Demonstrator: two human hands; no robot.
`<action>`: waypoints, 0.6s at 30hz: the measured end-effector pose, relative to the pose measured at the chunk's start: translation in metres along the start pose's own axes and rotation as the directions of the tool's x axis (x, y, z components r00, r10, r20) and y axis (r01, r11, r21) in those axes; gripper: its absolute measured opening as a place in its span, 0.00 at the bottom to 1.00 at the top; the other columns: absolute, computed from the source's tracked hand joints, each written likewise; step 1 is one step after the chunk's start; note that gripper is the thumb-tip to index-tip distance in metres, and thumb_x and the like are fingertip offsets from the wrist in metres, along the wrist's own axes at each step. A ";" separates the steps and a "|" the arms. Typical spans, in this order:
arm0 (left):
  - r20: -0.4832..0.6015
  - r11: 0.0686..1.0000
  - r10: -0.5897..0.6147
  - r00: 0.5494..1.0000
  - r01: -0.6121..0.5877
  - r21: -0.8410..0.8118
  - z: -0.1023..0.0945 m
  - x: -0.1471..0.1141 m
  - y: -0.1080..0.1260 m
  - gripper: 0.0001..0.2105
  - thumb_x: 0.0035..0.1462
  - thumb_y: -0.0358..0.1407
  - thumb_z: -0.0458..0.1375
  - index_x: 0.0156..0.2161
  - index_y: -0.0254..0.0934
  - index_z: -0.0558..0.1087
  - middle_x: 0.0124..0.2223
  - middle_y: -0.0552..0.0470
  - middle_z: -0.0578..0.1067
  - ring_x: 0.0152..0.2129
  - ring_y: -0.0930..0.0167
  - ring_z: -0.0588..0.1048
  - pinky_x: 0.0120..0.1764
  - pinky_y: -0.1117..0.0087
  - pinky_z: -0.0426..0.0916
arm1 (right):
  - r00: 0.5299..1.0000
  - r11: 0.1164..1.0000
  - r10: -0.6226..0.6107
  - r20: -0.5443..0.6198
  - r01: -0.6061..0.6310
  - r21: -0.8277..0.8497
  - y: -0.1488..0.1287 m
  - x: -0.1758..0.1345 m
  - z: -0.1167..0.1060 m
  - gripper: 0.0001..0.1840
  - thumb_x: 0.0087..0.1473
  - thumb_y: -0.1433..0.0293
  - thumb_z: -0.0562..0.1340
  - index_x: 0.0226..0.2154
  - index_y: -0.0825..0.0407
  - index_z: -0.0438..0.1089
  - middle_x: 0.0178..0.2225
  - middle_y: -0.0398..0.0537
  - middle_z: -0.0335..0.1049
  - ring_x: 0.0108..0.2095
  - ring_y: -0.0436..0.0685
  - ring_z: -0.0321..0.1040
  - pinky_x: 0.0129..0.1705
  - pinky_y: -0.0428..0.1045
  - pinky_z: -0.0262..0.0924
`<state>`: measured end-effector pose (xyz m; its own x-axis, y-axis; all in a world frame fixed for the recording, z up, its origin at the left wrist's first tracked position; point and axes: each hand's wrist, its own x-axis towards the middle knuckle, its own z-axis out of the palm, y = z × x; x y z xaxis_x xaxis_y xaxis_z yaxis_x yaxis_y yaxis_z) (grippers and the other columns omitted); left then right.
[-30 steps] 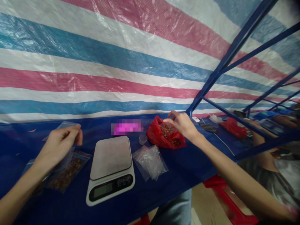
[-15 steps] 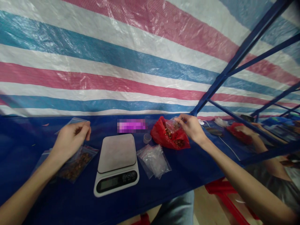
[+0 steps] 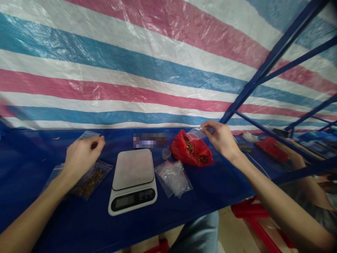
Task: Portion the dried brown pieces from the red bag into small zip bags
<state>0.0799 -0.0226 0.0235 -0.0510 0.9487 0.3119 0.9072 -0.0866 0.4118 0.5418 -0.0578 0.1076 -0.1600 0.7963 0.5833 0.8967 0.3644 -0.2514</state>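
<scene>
My left hand [image 3: 83,154] is closed, with a small dark brown dried piece [image 3: 94,144] showing between thumb and curled fingers. Beneath it on the table lie clear zip bags, one holding brown dried pieces [image 3: 91,183]; my wrist hides part of them. At the right, my right hand [image 3: 223,140] pinches the edge of a clear plastic bag [image 3: 195,133], just above an open red plastic bag [image 3: 181,146] with brown dried bits inside. Between my hands stands a white digital scale [image 3: 133,168] with a bare pan. Its display is too blurred to read surely.
Flat clear zip bags [image 3: 176,180] and a small clear cup [image 3: 166,154] lie right of the scale. A blurred-out item [image 3: 149,140] is behind it. Blue frame bars [image 3: 246,89] rise at right. Beyond them, a co-worker's hand [image 3: 289,153] touches another red bag [image 3: 271,147].
My right hand has risen slightly and moved right, drawing the clear bag up from the red bag's contents. The brown piece in my left hand shows more plainly. The view has shifted slightly.
</scene>
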 end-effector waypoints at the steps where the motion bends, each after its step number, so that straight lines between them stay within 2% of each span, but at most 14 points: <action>1: -0.004 1.000 -0.012 1.000 0.012 0.020 0.001 0.001 -0.001 0.20 0.65 0.51 0.44 0.27 0.48 0.70 0.29 0.47 0.77 0.32 0.53 0.77 0.36 0.60 0.61 | 0.997 0.999 -0.047 -0.059 0.047 -0.002 -0.012 -0.009 -0.005 0.06 0.60 0.76 0.61 0.37 0.51 0.73 0.35 0.50 0.78 0.35 0.59 0.75 0.39 0.52 0.66; 3: 0.007 0.996 -0.030 1.000 0.029 0.086 0.000 0.003 -0.004 0.20 0.65 0.51 0.44 0.30 0.48 0.73 0.31 0.45 0.79 0.34 0.52 0.78 0.36 0.59 0.62 | 0.976 0.986 -0.164 -0.142 0.164 -0.016 -0.038 -0.034 -0.010 0.08 0.62 0.77 0.60 0.40 0.50 0.72 0.38 0.51 0.76 0.40 0.60 0.74 0.45 0.54 0.68; 4: 0.022 0.991 -0.035 0.999 0.032 0.126 -0.001 0.004 -0.006 0.20 0.64 0.51 0.44 0.31 0.48 0.74 0.32 0.45 0.79 0.34 0.51 0.78 0.36 0.59 0.62 | 0.967 0.974 -0.224 -0.122 0.225 -0.002 -0.051 -0.050 -0.007 0.10 0.62 0.78 0.60 0.41 0.49 0.72 0.40 0.51 0.76 0.42 0.61 0.74 0.47 0.55 0.68; 6: 0.059 0.982 -0.025 0.998 0.014 0.188 -0.006 0.006 -0.011 0.18 0.63 0.51 0.46 0.35 0.49 0.76 0.35 0.45 0.80 0.34 0.52 0.79 0.36 0.58 0.63 | 0.939 0.939 -0.342 -0.013 0.343 0.009 -0.070 -0.083 0.007 0.14 0.61 0.80 0.59 0.45 0.50 0.72 0.41 0.54 0.76 0.41 0.61 0.74 0.44 0.54 0.70; 7: 0.074 0.978 -0.018 0.997 0.002 0.207 -0.009 0.008 -0.016 0.17 0.63 0.50 0.46 0.38 0.49 0.76 0.37 0.46 0.81 0.34 0.52 0.79 0.36 0.58 0.64 | 0.916 0.919 -0.392 0.092 0.394 -0.007 -0.077 -0.098 0.018 0.17 0.61 0.81 0.58 0.47 0.50 0.73 0.42 0.55 0.76 0.40 0.61 0.74 0.43 0.54 0.72; 9: 0.094 0.974 0.001 0.996 -0.022 0.225 -0.014 0.011 -0.028 0.17 0.64 0.48 0.46 0.44 0.49 0.76 0.46 0.46 0.81 0.39 0.52 0.79 0.38 0.56 0.67 | 0.890 0.921 -0.362 0.278 0.387 -0.038 -0.083 -0.124 0.041 0.20 0.58 0.82 0.57 0.47 0.49 0.75 0.42 0.55 0.77 0.38 0.62 0.76 0.41 0.56 0.73; 11: 0.131 0.973 0.009 0.991 -0.039 0.228 -0.016 0.015 -0.044 0.20 0.65 0.48 0.45 0.51 0.47 0.74 0.57 0.43 0.77 0.47 0.50 0.78 0.44 0.51 0.70 | 0.857 0.936 -0.317 0.406 0.351 -0.009 -0.083 -0.142 0.059 0.21 0.59 0.78 0.61 0.53 0.48 0.74 0.51 0.58 0.78 0.46 0.66 0.77 0.46 0.60 0.75; 13: 0.192 0.976 -0.018 0.981 -0.024 0.215 -0.013 0.018 -0.060 0.25 0.64 0.49 0.48 0.59 0.42 0.72 0.63 0.38 0.72 0.55 0.46 0.75 0.53 0.46 0.69 | 0.833 0.942 -0.316 0.455 0.331 0.049 -0.080 -0.155 0.070 0.29 0.62 0.69 0.66 0.64 0.46 0.67 0.62 0.60 0.72 0.58 0.70 0.73 0.54 0.64 0.73; 15: 0.221 0.978 -0.052 0.974 0.005 0.206 -0.007 0.021 -0.073 0.29 0.61 0.49 0.53 0.63 0.38 0.70 0.63 0.36 0.73 0.57 0.46 0.74 0.57 0.47 0.68 | 0.823 0.937 -0.340 0.455 0.340 0.084 -0.078 -0.163 0.076 0.42 0.62 0.63 0.67 0.73 0.45 0.54 0.69 0.60 0.63 0.66 0.71 0.66 0.60 0.65 0.69; 18: 0.193 0.980 -0.081 0.978 0.044 0.192 0.001 0.023 -0.080 0.27 0.61 0.47 0.53 0.62 0.39 0.72 0.62 0.39 0.75 0.59 0.50 0.73 0.59 0.52 0.67 | 0.820 0.927 -0.367 0.439 0.360 0.103 -0.076 -0.171 0.081 0.51 0.63 0.60 0.65 0.77 0.46 0.38 0.73 0.59 0.56 0.70 0.71 0.59 0.63 0.65 0.67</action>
<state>0.0063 0.0065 -0.0031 -0.0431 0.9934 0.1062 0.9674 0.0149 0.2529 0.4680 -0.1828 -0.0354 -0.6414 0.7313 0.2320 0.7315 0.6741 -0.1024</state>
